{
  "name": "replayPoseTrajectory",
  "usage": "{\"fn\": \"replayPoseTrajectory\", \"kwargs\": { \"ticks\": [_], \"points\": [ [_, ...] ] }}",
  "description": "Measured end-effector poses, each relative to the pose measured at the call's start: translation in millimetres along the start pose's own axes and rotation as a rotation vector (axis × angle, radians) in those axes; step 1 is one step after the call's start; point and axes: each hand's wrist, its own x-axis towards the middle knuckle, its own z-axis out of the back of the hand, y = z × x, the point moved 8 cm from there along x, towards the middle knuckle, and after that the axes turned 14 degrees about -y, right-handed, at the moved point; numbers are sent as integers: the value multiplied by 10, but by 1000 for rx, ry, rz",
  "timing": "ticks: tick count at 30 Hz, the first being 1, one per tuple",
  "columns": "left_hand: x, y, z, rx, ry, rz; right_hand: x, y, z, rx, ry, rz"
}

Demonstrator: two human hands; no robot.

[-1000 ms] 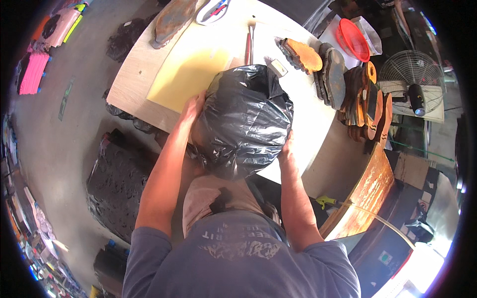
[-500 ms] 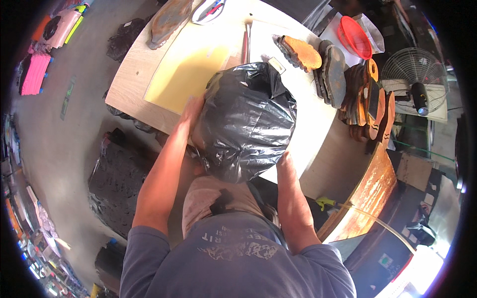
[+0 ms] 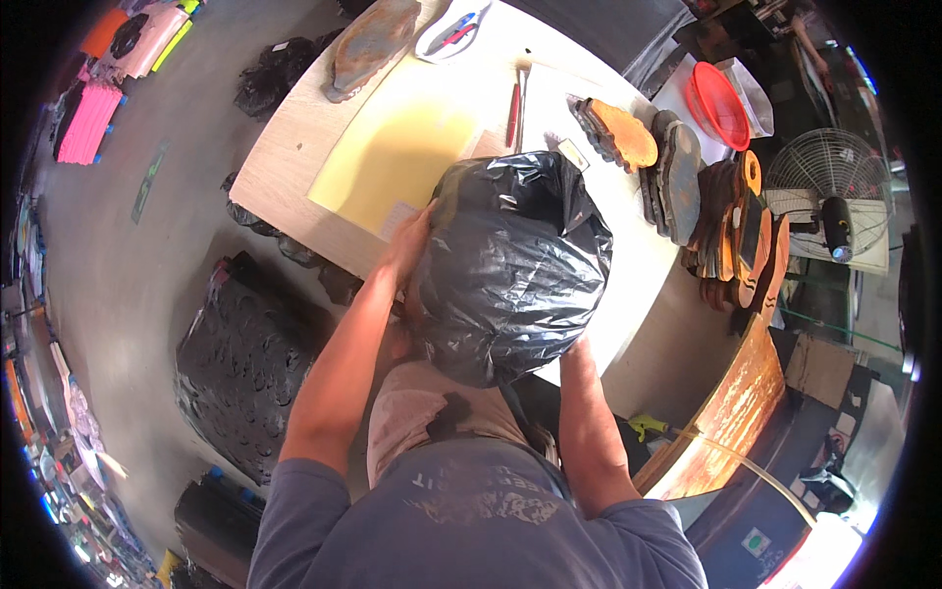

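Observation:
A full, rounded black plastic bag [image 3: 510,270] is between my two hands in front of my lap, at the near edge of the table. My left hand [image 3: 408,241] grips its left side, its fingertips partly hidden against the bag. My right hand [image 3: 577,349] holds it low on the right, with most of the fingers hidden behind the plastic. The bag's gathered opening folds over at its upper right. What it contains cannot be seen. Beyond the bag, a yellow sheet [image 3: 392,147] lies on the wooden table [image 3: 285,177].
Stacked shaped pieces [image 3: 671,177] line the table's right side, near a red basin [image 3: 718,104] and a standing fan [image 3: 829,196]. A brush [image 3: 522,108] and a red pen [image 3: 512,116] lie beyond the bag. A large black plastic-wrapped bundle [image 3: 245,363] is on the floor at left.
The whole view has shifted, so the table and the bag sit further right and lower in the picture. Both hands keep hold of the bag, which looks little changed.

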Motion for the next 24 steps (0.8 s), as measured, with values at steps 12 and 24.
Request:
{"fn": "replayPoseTrajectory", "kwargs": {
  "ticks": [12, 24],
  "points": [
    [271, 557, -12, -135, 89, 151, 35, 75, -8, -35, 17, 1],
    [-36, 258, 7, -345, 151, 194, 31, -42, -77, -36, 27, -34]
  ]
}}
